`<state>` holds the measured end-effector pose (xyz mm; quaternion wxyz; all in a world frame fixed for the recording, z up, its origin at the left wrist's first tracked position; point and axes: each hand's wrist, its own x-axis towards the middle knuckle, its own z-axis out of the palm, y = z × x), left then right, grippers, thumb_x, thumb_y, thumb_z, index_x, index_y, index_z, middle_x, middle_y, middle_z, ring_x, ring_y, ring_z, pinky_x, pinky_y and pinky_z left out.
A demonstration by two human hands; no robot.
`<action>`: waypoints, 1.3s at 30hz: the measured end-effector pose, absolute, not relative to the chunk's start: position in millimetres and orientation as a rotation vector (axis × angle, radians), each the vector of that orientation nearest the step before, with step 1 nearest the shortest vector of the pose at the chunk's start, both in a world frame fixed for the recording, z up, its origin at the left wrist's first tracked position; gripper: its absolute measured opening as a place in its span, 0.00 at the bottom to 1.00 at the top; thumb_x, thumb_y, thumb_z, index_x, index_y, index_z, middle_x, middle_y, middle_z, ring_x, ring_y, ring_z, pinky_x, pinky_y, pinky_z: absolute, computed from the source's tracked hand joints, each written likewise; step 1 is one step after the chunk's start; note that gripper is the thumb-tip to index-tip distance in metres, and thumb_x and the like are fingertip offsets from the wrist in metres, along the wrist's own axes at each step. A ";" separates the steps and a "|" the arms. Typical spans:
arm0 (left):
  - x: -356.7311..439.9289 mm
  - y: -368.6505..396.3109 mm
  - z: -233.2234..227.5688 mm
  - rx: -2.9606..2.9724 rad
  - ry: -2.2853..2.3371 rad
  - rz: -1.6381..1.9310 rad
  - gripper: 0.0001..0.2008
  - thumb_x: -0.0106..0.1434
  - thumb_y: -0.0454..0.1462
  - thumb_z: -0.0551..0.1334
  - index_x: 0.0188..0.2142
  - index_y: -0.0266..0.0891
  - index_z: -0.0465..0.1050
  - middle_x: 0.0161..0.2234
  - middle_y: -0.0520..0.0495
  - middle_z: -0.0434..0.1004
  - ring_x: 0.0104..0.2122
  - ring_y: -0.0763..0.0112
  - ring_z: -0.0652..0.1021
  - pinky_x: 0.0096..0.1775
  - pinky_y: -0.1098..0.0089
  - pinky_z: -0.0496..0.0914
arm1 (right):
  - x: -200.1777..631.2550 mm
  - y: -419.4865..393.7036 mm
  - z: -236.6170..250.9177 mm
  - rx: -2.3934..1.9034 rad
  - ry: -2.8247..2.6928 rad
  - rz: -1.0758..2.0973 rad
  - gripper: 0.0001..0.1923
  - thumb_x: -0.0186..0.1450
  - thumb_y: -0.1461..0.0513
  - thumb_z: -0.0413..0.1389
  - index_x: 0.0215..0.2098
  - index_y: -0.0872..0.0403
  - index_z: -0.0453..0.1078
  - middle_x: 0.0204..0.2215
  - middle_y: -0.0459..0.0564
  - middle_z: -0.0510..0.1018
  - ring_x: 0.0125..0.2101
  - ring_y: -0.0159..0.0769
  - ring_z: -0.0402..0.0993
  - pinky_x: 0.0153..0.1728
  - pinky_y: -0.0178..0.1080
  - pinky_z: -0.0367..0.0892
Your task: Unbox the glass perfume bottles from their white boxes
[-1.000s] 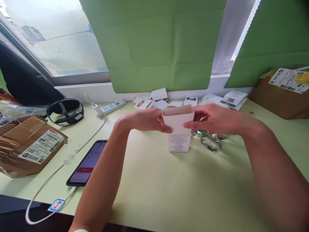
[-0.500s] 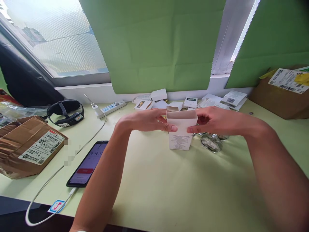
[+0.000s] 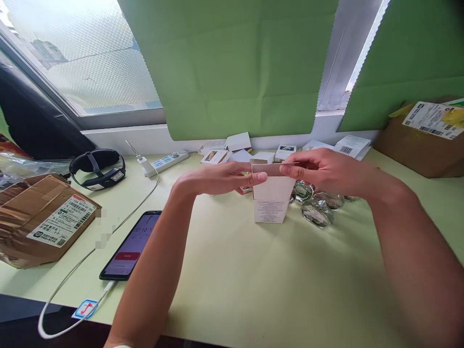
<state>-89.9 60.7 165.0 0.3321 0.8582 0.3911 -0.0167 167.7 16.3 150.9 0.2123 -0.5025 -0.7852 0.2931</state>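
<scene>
A small white carton (image 3: 271, 203) stands upright on the pale green table (image 3: 253, 280), its top open and fine print on its front. My left hand (image 3: 217, 179) holds its upper left edge, thumb on the front. My right hand (image 3: 322, 169) pinches the top flap at the carton's upper right rim. Several clear glass bottles (image 3: 319, 208) lie just right of the carton, partly under my right wrist.
A phone (image 3: 131, 245) on a white cable lies at the left, beside a brown parcel (image 3: 39, 220). A black headband (image 3: 97, 166) and power strip (image 3: 168, 158) sit near the sill. Small white boxes (image 3: 239, 145) and labels line the back. A cardboard box (image 3: 424, 140) stands far right.
My right hand has risen from the carton's side to its top rim, fingers now on the flap. The carton stands a little farther right. More glass bottles show below my right wrist.
</scene>
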 end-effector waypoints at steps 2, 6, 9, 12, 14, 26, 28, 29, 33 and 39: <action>-90.0 60.3 164.6 2.227 1.014 -0.032 0.29 0.67 0.61 0.51 0.56 0.48 0.70 0.51 0.49 0.77 0.47 0.65 0.77 0.44 0.72 0.68 | 167.1 16.1 151.2 -1.416 -2.198 0.804 0.23 0.65 0.39 0.52 0.39 0.46 0.75 0.28 0.46 0.69 0.25 0.34 0.61 0.24 0.38 0.55; -89.8 59.6 164.6 2.225 1.031 -0.014 0.28 0.67 0.60 0.51 0.54 0.47 0.71 0.50 0.48 0.77 0.46 0.65 0.77 0.41 0.72 0.67 | 167.4 17.2 149.5 -1.417 -2.238 0.808 0.23 0.65 0.39 0.53 0.39 0.46 0.76 0.28 0.46 0.68 0.26 0.35 0.60 0.26 0.38 0.55; -89.2 59.5 165.2 2.243 1.032 -0.017 0.27 0.67 0.59 0.52 0.53 0.46 0.72 0.48 0.48 0.78 0.44 0.66 0.76 0.39 0.72 0.66 | 168.4 18.5 147.0 -1.413 -2.258 0.853 0.23 0.65 0.39 0.53 0.39 0.46 0.76 0.29 0.46 0.70 0.27 0.35 0.62 0.27 0.38 0.55; -88.7 60.2 165.0 2.283 1.035 -0.027 0.26 0.67 0.59 0.52 0.51 0.47 0.72 0.45 0.48 0.77 0.43 0.67 0.75 0.38 0.72 0.65 | 168.3 18.4 145.6 -1.438 -2.263 0.882 0.23 0.65 0.39 0.53 0.39 0.46 0.76 0.30 0.46 0.71 0.27 0.35 0.63 0.26 0.38 0.54; -88.6 61.1 163.9 2.317 1.027 -0.024 0.26 0.68 0.59 0.52 0.52 0.47 0.72 0.46 0.48 0.77 0.44 0.67 0.75 0.39 0.72 0.64 | 167.3 17.9 145.7 -1.444 -2.265 0.890 0.24 0.64 0.38 0.53 0.39 0.46 0.76 0.31 0.47 0.73 0.28 0.35 0.64 0.25 0.38 0.53; -86.7 54.8 165.1 2.439 0.822 -0.085 0.23 0.67 0.49 0.59 0.60 0.52 0.69 0.56 0.49 0.76 0.49 0.67 0.76 0.43 0.71 0.67 | 165.6 13.3 149.3 -1.434 -2.438 0.918 0.19 0.68 0.46 0.51 0.34 0.46 0.80 0.28 0.47 0.72 0.24 0.34 0.60 0.23 0.39 0.52; -83.2 48.5 167.7 2.454 0.782 -0.123 0.23 0.66 0.48 0.61 0.59 0.51 0.70 0.52 0.49 0.78 0.47 0.66 0.77 0.43 0.71 0.67 | 164.7 10.1 151.3 -1.415 -2.504 0.917 0.18 0.68 0.48 0.52 0.34 0.45 0.80 0.28 0.47 0.72 0.25 0.35 0.61 0.23 0.39 0.53; -81.2 44.8 168.7 2.466 0.774 -0.138 0.22 0.65 0.47 0.62 0.58 0.51 0.71 0.50 0.50 0.79 0.46 0.66 0.78 0.43 0.71 0.67 | 163.9 8.8 152.0 -1.413 -2.525 0.895 0.17 0.67 0.49 0.53 0.35 0.45 0.81 0.29 0.48 0.73 0.25 0.35 0.63 0.24 0.40 0.54; -73.7 29.9 169.6 2.560 0.820 -0.157 0.20 0.63 0.46 0.65 0.54 0.50 0.73 0.47 0.51 0.78 0.43 0.66 0.77 0.41 0.70 0.65 | 158.8 8.0 150.5 -1.368 -2.559 0.709 0.12 0.64 0.49 0.57 0.37 0.42 0.81 0.36 0.49 0.72 0.30 0.38 0.67 0.28 0.40 0.58; -70.0 18.7 169.1 2.667 0.824 -0.182 0.12 0.64 0.41 0.63 0.46 0.43 0.72 0.44 0.48 0.76 0.44 0.64 0.75 0.46 0.68 0.64 | 150.8 15.7 141.0 -1.194 -2.583 0.577 0.14 0.64 0.49 0.59 0.29 0.47 0.79 0.40 0.50 0.69 0.36 0.39 0.69 0.34 0.41 0.62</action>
